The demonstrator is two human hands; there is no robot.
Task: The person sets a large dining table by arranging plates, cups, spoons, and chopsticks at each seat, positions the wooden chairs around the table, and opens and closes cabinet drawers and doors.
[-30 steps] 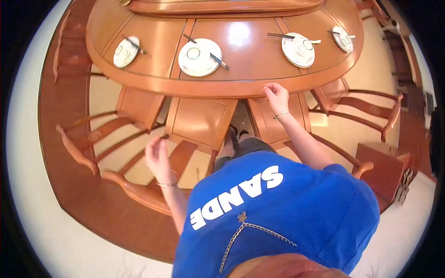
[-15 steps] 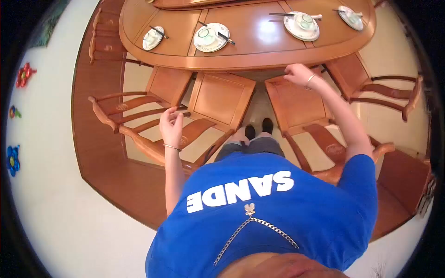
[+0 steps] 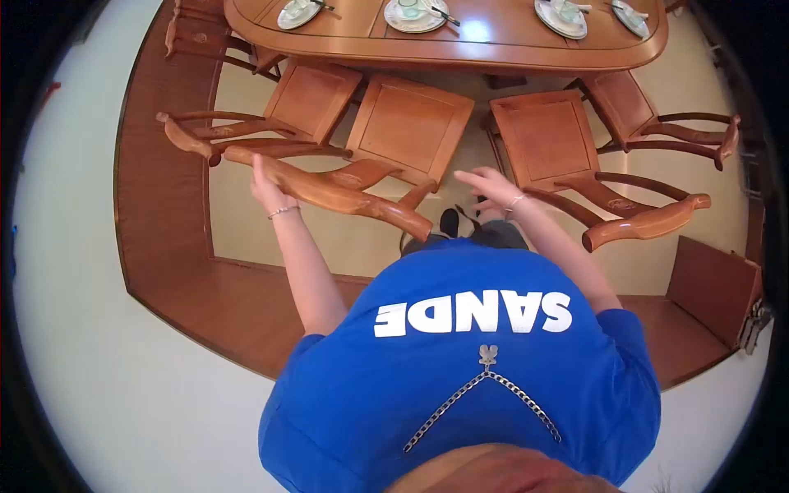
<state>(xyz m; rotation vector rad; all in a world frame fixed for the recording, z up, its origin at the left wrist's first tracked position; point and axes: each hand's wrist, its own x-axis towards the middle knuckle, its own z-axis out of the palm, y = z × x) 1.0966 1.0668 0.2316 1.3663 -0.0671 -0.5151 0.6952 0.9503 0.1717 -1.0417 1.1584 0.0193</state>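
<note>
My left hand (image 3: 268,191) is at the curved top rail of a wooden chair (image 3: 411,123), a finger lying along the rail and the others partly hidden behind it; it appears to grip the rail. My right hand (image 3: 491,188) is in the air between this chair and a second wooden chair (image 3: 545,135) to its right. Its fingers are stretched out and apart, and nothing is in them. Bracelets circle both wrists.
A wooden dining table (image 3: 460,53) stands ahead, with a plate setting (image 3: 419,26) and several others, with chopsticks, along its edge. More chairs flank both sides, including a left chair (image 3: 312,103). Dark wooden flooring (image 3: 164,189) borders the pale tiles.
I have stepped back from the table. My left hand has come onto the chair's top rail, and that chair has turned or shifted. My right hand has drawn back from the table edge.
</note>
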